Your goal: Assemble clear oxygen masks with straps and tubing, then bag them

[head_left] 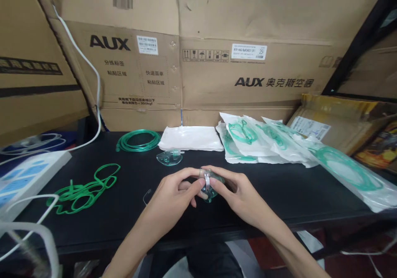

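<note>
Both hands meet over the front of the black table. Between them is a clear greenish oxygen mask (209,193) with a silvery nose strip (207,179). My left hand (181,189) pinches the mask from the left, its thumb beside the strip. From the other side my right hand (234,185) grips it, thumb on the strip's right edge. Fingers cover much of the mask. A second clear mask (169,158) lies just beyond my hands. By my left wrist is a thin clear loop (147,196), partly hidden, that I cannot identify.
Coiled green tubing (138,140) and tangled green elastic cord (88,193) lie to the left. White pouches (190,138) are stacked at the back. Several packed tubing sets (248,139) spread rightward. A power strip (34,174) with white cables sits far left. Cardboard (139,75) walls the back.
</note>
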`<state>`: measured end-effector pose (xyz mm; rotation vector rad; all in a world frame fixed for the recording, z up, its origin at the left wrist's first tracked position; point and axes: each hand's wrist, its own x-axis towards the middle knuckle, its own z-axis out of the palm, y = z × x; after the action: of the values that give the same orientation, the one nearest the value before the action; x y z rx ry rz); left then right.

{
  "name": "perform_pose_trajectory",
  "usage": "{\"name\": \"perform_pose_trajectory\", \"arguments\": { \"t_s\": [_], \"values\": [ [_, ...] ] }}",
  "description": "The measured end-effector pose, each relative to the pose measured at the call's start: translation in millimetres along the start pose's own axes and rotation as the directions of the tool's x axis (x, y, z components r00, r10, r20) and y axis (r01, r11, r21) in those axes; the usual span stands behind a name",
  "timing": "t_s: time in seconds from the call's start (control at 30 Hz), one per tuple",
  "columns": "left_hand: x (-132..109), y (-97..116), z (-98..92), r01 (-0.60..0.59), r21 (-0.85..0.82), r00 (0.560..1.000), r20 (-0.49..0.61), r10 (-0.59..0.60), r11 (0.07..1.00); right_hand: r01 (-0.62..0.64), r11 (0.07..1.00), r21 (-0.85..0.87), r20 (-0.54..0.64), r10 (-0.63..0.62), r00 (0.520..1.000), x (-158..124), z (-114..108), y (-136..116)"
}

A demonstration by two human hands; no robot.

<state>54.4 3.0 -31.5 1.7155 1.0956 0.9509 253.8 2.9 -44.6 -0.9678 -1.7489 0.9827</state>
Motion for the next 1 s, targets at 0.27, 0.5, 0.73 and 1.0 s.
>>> {"name": "perform_pose_trajectory", "arguments": {
  "t_s": [0.27, 0.5, 0.73, 1.0],
  "values": [
    [0, -2, 16.8, -0.033, -0.071, 0.98, -0.197, 0.018, 0.997, 0.046, 0.999, 0.009, -0.101, -0.045, 0.994, 1, 3, 1],
    [1, -5, 18.1, -0.13, 0.083, 0.98, -0.139, 0.141, 0.988, 0.022, 0.998, -0.051, -0.192, -0.031, 0.981, 1, 2, 7],
    [4, -9, 19.6, -0.103, 0.256, 0.951, -0.257, 0.17, 0.961, 0.0, 0.99, -0.139, -0.143, -0.02, 0.989, 2, 3, 8],
    [2, -13, 20.0, -0.124, 0.253, 0.951, -0.244, 0.188, 0.959, 0.071, 0.983, -0.17, -0.129, -0.094, 0.987, 2, 4, 1]
  ]
}}
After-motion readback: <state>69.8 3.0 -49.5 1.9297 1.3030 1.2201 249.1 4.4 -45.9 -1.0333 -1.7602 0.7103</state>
